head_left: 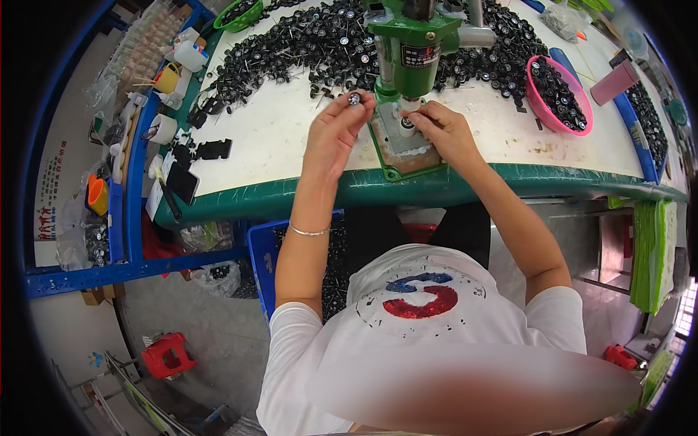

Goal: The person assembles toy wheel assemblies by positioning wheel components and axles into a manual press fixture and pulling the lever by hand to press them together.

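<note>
My left hand is raised just left of a green bench press, its fingers closed on a small black wheel with a silvery centre. Under the press's ram, a pale round holder with a dark centre stands on the metal base plate. My right hand reaches in from the right, thumb and finger pinched together at the holder's upper edge. Whatever lies between those fingertips is too small to make out. Similar black wheels, some with thin metal pins, are heaped behind the press.
A pink basket of black parts stands at the right, near a pink cylinder and a blue-edged tray. A green basket sits far left. A phone and black pieces lie left. A blue crate is below the table.
</note>
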{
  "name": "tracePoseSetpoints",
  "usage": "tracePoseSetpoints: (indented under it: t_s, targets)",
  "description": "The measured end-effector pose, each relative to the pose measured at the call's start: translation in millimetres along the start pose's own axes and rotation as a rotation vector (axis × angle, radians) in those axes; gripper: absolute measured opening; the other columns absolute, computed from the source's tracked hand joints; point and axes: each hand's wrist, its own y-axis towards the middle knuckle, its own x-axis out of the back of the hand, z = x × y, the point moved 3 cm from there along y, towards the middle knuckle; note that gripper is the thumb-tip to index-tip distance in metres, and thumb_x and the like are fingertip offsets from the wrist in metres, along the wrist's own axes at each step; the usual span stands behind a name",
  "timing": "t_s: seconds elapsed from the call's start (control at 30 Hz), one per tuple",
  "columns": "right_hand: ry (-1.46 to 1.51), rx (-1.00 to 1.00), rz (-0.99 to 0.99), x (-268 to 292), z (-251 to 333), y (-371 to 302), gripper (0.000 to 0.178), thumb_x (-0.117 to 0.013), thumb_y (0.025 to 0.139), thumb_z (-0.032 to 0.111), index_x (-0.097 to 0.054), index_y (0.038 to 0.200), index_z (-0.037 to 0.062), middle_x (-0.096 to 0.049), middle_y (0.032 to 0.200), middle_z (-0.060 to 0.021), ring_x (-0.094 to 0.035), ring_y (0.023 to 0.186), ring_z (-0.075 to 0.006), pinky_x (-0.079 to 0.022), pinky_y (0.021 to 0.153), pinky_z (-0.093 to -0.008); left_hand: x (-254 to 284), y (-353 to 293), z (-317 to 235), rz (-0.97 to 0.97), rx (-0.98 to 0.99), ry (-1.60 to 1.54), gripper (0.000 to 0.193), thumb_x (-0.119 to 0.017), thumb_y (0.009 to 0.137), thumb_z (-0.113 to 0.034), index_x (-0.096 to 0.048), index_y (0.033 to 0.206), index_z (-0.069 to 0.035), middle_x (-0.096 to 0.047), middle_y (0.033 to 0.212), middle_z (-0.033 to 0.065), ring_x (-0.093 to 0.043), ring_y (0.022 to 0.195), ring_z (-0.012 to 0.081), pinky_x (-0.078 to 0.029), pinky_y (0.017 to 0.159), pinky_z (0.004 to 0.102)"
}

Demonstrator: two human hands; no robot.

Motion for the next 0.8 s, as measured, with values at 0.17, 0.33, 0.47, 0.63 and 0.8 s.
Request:
tracePoseSetpoints:
  t_s: [0.17, 0.33, 0.47, 0.63, 0.8]
  targets:
    - [0.146, -0.180, 0.014, 11.5, -1.1, 1.8, 0.027, -0.061, 0.098, 0.020, -0.069, 0.119, 0.0068, -0.063, 0.087, 0.0013, -0.051, 0.070, -0.0046, -0.044, 0.064, -0.0209, -19.6, -20.0, 11.7, -0.075, 0.030, 0.197, 0.022, -0.068, 0.087, 0.002, -0.069, 0.109, 0.004, -0.070, 0.107, 0.0117, -0.067, 0.094, 0.0145, -0.054, 0.086, 0.0262]
    - [0.106, 0.022, -0.177, 63.9, 25.6, 33.9, 0.026, -0.058, 0.098, 0.017, -0.069, 0.120, 0.0091, -0.065, 0.087, 0.0002, -0.053, 0.068, -0.0054, -0.044, 0.063, -0.0211, -38.6, -18.3, 20.5, 0.006, -0.194, 0.641, 0.015, -0.074, 0.082, -0.002, -0.075, 0.097, 0.001, -0.069, 0.095, 0.0021, -0.058, 0.083, 0.0078, -0.046, 0.076, 0.0222]
    - [0.270, 0.069, -0.280, 95.6, 89.0, 78.5, 0.033, -0.054, 0.100, 0.029, -0.067, 0.122, 0.0078, -0.065, 0.092, 0.0017, -0.054, 0.080, -0.0061, -0.042, 0.074, -0.0241, -48.4, -11.2, 25.9, -0.001, -0.219, 0.571, 0.014, -0.074, 0.081, -0.001, -0.074, 0.095, 0.002, -0.067, 0.094, 0.0021, -0.059, 0.088, 0.0093, -0.046, 0.081, 0.0232]
    - [0.627, 0.232, -0.111, 80.8, 182.2, 141.2, 0.025, -0.054, 0.102, 0.028, -0.064, 0.102, 0.0044, -0.061, 0.082, 0.0006, -0.054, 0.066, -0.0077, -0.046, 0.057, -0.0264, -38.9, -5.7, 29.5, 0.044, -0.223, 0.482, 0.012, -0.073, 0.082, 0.001, -0.074, 0.094, 0.002, -0.067, 0.095, 0.0018, -0.060, 0.089, 0.0098, -0.047, 0.082, 0.0238]
    - [0.965, -0.440, 0.140, 101.3, 210.4, 162.5, 0.025, -0.061, 0.098, 0.031, -0.062, 0.092, 0.0064, -0.054, 0.070, 0.0037, -0.042, 0.049, -0.0045, -0.030, 0.039, -0.0219, -45.8, 0.7, 35.0, 0.078, -0.169, 0.390, 0.011, -0.073, 0.082, 0.003, -0.073, 0.094, 0.002, -0.067, 0.094, 0.0019, -0.061, 0.087, 0.0096, -0.048, 0.080, 0.0234]
